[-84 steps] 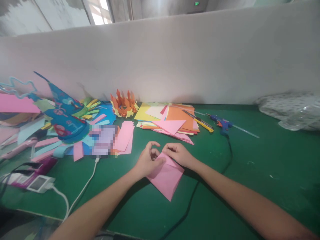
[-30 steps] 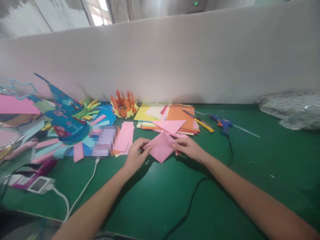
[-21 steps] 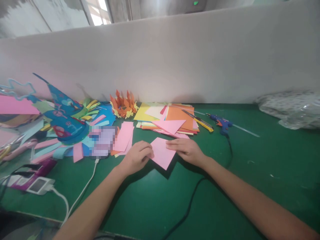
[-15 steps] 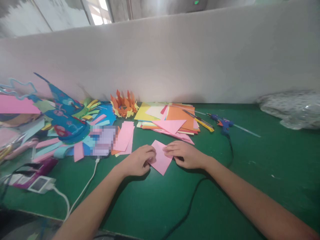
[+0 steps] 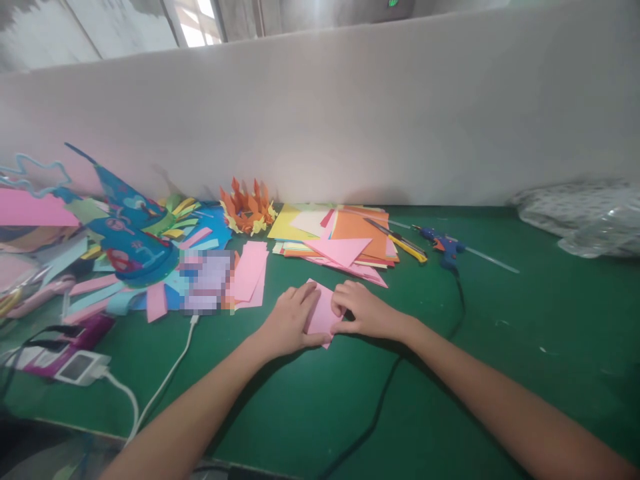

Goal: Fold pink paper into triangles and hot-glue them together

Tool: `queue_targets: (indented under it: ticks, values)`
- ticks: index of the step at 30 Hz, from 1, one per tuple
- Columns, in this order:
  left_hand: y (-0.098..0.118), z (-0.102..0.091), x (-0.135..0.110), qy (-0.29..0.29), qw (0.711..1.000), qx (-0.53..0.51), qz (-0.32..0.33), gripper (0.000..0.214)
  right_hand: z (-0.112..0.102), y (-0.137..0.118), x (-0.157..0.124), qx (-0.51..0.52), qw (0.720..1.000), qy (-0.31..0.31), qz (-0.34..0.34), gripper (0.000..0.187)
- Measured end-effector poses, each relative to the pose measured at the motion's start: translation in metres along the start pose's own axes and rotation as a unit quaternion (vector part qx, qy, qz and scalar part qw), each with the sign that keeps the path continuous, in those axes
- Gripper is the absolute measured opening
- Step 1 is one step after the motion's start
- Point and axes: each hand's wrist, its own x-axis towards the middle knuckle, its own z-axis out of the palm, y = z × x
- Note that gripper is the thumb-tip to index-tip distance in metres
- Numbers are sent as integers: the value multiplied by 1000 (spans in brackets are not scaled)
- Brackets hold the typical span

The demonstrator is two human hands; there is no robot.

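A small sheet of pink paper (image 5: pixel 323 313) lies on the green table between my two hands, its corners pointing up and down. My left hand (image 5: pixel 290 320) rests over the paper's left side, fingers toward the top corner and thumb stretched along the lower edge. At the right side, my right hand (image 5: pixel 363 310) has its fingers curled and its thumb at the edge, pinching the paper there. Part of the sheet is hidden under both hands.
Behind the paper lies a stack of coloured paper (image 5: pixel 360 233) with a yellow utility knife (image 5: pixel 410 248). A blue glue gun (image 5: pixel 445 245) trails its cord rightward of my hands. An orange paper crown (image 5: pixel 247 208), pink strips (image 5: pixel 250 273) and a blue pointed hat (image 5: pixel 135 250) stand left.
My left hand has spread over the paper, with its thumb now stretched along the lower edge. My right hand's fingers have curled in, and its thumb has come to the lower right edge.
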Motion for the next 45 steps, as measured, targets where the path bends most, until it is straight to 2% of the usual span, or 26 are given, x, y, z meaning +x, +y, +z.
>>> queue_targets:
  ticks: [6, 13, 16, 22, 26, 29, 35, 40, 45]
  values:
    - [7, -3, 0, -26, 998, 43, -34, 85, 3, -5, 1, -1, 999, 2, 52, 33]
    - [7, -5, 0, -29, 998, 48, -38, 86, -3, 24, 0, 10, 995, 50, 87, 13]
    - [6, -4, -1, -32, 998, 48, -33, 87, -3, 27, -1, 9, 995, 53, 86, 3]
    - [3, -4, 0, -37, 998, 54, -23, 86, 5, 18, 0, -18, 996, 51, 71, 19]
    - [4, -6, 0, -46, 997, 65, -15, 80, 12, 18, 1, -112, 991, 39, 68, 33]
    - [6, -8, 0, -51, 996, 73, -9, 72, 13, 18, 3, -162, 985, 29, 59, 37]
    - [8, -8, -1, -43, 996, 72, -10, 68, 1, 12, 3, -142, 989, 35, 20, 34]
    - [1, -11, -3, -45, 998, 32, 6, 76, -7, 13, -6, -61, 995, 57, -62, 26]
    - [-7, -15, -4, -47, 998, -2, 45, 78, -1, 27, -8, -10, 988, 30, -148, 52]
